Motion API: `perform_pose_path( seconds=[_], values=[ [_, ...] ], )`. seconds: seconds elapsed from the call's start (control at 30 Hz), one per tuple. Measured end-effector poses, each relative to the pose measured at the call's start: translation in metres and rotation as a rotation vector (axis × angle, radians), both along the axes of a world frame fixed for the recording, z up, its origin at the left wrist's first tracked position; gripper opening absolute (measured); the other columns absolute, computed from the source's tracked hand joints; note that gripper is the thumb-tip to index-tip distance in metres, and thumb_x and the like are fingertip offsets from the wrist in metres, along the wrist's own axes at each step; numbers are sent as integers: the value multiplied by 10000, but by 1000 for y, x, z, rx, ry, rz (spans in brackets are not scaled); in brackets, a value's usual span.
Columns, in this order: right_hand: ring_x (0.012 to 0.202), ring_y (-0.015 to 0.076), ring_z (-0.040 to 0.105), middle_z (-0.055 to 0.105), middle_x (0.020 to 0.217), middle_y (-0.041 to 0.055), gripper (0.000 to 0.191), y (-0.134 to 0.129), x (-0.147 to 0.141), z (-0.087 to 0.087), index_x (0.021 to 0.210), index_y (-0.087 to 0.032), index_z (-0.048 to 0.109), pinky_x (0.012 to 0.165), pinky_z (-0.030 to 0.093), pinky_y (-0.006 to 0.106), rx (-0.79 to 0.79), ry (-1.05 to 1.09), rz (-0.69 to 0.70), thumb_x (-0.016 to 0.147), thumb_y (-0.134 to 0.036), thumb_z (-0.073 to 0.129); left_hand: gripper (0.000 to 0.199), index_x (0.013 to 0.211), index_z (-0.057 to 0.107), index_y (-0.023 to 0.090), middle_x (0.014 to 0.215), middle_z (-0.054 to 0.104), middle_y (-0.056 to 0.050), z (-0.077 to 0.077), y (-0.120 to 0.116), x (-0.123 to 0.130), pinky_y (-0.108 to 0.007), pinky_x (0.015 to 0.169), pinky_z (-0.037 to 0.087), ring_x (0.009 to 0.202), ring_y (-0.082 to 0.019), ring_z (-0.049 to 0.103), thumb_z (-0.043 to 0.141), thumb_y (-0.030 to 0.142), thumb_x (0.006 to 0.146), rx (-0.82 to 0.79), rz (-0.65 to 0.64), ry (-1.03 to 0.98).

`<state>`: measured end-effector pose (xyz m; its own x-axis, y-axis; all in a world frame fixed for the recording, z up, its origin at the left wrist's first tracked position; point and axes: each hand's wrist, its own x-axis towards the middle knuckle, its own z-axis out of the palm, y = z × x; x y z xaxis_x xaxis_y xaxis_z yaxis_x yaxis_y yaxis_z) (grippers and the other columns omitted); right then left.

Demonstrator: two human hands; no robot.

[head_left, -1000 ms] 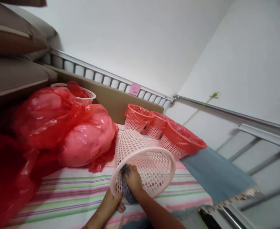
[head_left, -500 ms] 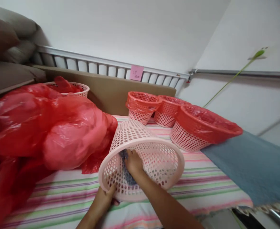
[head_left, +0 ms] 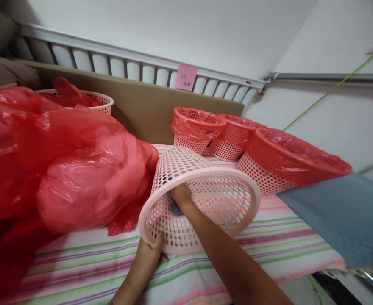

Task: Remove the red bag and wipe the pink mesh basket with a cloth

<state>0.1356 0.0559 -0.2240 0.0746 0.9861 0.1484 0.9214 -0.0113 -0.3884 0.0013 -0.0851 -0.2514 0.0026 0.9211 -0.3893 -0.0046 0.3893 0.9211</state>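
Basket (head_left: 182, 163) pale pink, hole-patterned; cloth (head_left: 175, 206) dark grey-blue; bags (head_left: 87, 182) red; sheet (head_left: 87, 267) white, striped (green, pink, purple).

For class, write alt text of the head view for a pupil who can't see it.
A right hand holds a grey cloth inside a pink basket lying on its side on a striped sheet, while the left hand grips its rim. Three red-lined baskets stand behind; red bags bulge at the left.

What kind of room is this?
Maybe a bedroom or dormitory, though I can't be sure. The striped cloth is spread like a bedsheet, and the pale railing behind it looks like part of a bed frame. The pink basket and red plastic bags on the cloth suggest work happens here too.
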Motion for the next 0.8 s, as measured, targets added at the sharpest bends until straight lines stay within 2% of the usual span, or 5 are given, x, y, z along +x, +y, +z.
perform_pose_path(
  seconds=[0.17, 0.4, 0.53, 0.67, 0.8],
  values=[
    [984, 214, 549, 573, 1079, 83, 352, -88, -2, 1, 1121, -213, 575, 803, 409, 271, -47, -167, 51, 776, -173, 517, 470, 1213, 501, 109, 802, 722, -66, 8, -7, 2, -166, 320, 404, 335, -92, 569, 537, 331, 800, 95, 17, -54],
    [1056, 211, 525, 550, 1110, 80, 379, -198, 40, -1, 1108, -209, 568, 893, 387, 273, -74, -119, 38, 745, -119, 509, 681, 1293, 478, 100, 1138, 669, -165, -4, -62, 41, -288, 515, 564, 745, -242, 696, 617, 450, 726, 198, -7, -207],
    [1049, 222, 526, 551, 1110, 77, 377, -209, 45, -3, 1089, -219, 576, 893, 399, 293, -90, -136, -3, 732, -111, 520, 635, 1185, 577, 104, 907, 734, -136, 0, -75, 42, -341, 577, 580, 758, -280, 696, 640, 506, 698, 123, -20, -132],
    [1001, 239, 546, 565, 1059, 72, 321, -201, 40, -3, 1034, -228, 593, 842, 431, 316, -122, -178, -13, 730, -139, 542, 461, 915, 685, 124, 813, 745, -102, 12, -60, 14, -350, 735, 570, 842, -291, 685, 646, 521, 685, 303, -3, 5],
    [1009, 244, 553, 577, 1063, 83, 341, -177, 38, -4, 1053, -225, 599, 849, 437, 328, -104, -190, 12, 724, -146, 554, 335, 724, 686, 148, 674, 728, -73, 14, -48, -5, -320, 697, 569, 773, -273, 684, 606, 473, 727, 385, -8, 153]
  ],
)
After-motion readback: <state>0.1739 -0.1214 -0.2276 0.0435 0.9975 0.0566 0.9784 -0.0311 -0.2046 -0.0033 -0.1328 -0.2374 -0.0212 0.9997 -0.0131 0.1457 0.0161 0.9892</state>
